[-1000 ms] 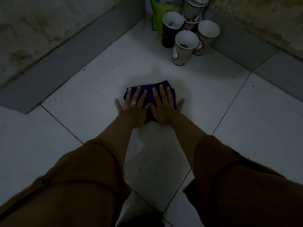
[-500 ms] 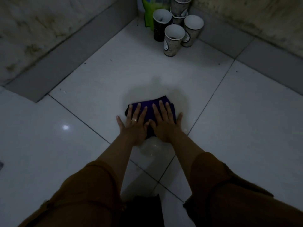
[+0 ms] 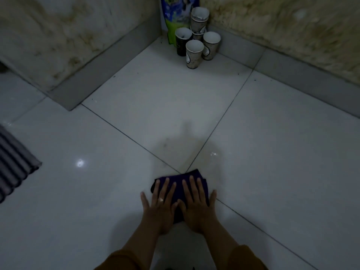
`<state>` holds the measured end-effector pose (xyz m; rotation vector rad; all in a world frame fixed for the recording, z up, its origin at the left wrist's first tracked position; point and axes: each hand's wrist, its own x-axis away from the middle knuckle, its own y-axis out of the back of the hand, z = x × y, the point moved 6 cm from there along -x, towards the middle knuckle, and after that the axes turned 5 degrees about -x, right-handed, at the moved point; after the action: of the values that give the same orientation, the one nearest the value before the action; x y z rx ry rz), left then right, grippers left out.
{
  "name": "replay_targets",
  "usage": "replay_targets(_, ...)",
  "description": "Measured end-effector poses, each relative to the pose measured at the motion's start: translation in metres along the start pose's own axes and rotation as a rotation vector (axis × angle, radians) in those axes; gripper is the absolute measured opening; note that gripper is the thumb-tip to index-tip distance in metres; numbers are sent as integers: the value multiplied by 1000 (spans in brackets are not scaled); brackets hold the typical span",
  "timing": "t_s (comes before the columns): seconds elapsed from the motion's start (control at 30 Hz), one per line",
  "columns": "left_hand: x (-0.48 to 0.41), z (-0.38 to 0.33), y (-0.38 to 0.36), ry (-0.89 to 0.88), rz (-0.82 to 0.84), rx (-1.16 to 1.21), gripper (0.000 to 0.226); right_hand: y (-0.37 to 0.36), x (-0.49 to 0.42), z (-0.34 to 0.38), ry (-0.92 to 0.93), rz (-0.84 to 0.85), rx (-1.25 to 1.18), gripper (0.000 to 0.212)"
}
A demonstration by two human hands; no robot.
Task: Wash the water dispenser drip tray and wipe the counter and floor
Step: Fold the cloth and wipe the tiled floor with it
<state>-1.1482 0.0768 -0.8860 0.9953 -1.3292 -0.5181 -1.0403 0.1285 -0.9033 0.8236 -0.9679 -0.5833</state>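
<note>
Cloth (image 3: 178, 177) on floor (image 3: 272, 172), lower centre of frame. Grip: left hand (image 3: 159, 210), right hand (image 3: 196, 210) flat, fingers spread, pressing it. Best: even palm pressure, overlapping passes across apparent damp patch (image 3: 206, 158) above.

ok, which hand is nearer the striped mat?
Left. The left hand presses the purple cloth on the side toward the striped mat; the right hand presses it alongside, farther away.

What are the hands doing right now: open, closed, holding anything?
Left hand: open, fingers straight, pressing flat on the purple cloth on the floor.
Right hand: open, fingers straight, pressing flat on the same cloth.
</note>
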Motion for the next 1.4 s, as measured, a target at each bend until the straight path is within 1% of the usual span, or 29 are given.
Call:
replay_targets(0.03,12,0,-8,12,-23,-22,60,-11,13,-2,-9,-8,11,66)
replay_targets(0.1,27,2,-32,49,40,-63,69,-24,34,-6,-22,-50,31,64)
replay_targets(0.13,35,0,-36,53,19,-37,67,-25,41,-6,-11,-69,31,65)
replay_targets(0.17,45,-5,-25,39,-8,-45,62,-23,47,-4,7,-66,38,65)
replay_targets(0.23,46,-10,-21,-25,30,-44,55,-24,48,-3,24,-50,38,65)
replay_targets(0.27,45,-12,-28,-53,126,5,56,-24,47,-2,27,-58,42,66)
replay_targets(0.3,46,-11,-27,-31,208,62,58,-30,41,-4,19,-56,49,66)
replay_targets(0.33,46,-11,-27,-26,249,45,58,-29,38,-4,18,-29,48,67)
replay_targets(0.37,45,-10,-27,-33,253,34,58,-27,37,-5,11,11,86,68)
replay_targets(0.4,42,-9,-29,-34,262,32,58,-24,36,-6,6,51,134,73)
replay_targets(0.43,39,-8,-24,-26,267,41,58,-19,31,-4,27,83,147,84)
replay_targets(0.47,33,-5,-19,-18,269,30,59,-15,22,1,78,80,133,94)
replay_targets(0.5,25,-2,-14,-12,279,13,59,-9,16,5,63,159,77,101)
replay_targets(0.53,15,1,-7,-3,277,5,60,0,8,10,59,200,48,100)
replay_targets(0.6,-7,8,10,19,239,24,59,14,-12,17,33,245,33,75)
replay_targets(0.63,-18,12,18,31,225,34,58,18,-22,20,25,259,29,67)
replay_targets(0.67,-28,15,23,42,208,44,58,27,-32,24,17,255,21,64)
replay_targets(0.83,-66,25,46,75,163,45,57,46,-74,32,7,217,6,62)
replay_targets(1.03,-81,29,55,84,146,59,57,54,-92,34,16,226,15,63)
replay_targets(1.13,-80,28,53,77,138,46,57,55,-87,32,42,158,6,62)
replay_targets(1.2,-78,27,54,69,109,47,58,59,-81,34,67,79,-2,61)
replay_targets(1.27,-73,25,57,73,18,119,60,66,-73,37,38,4,-52,62)
replay_targets(1.33,-61,19,66,132,-202,288,58,76,-66,40,-46,-81,-199,65)
replay_targets(1.37,-55,18,71,195,-333,422,57,82,-64,40,-91,-139,-295,67)
replay_targets(1.4,-49,19,75,292,-426,605,56,89,-62,38,-143,-200,-403,69)
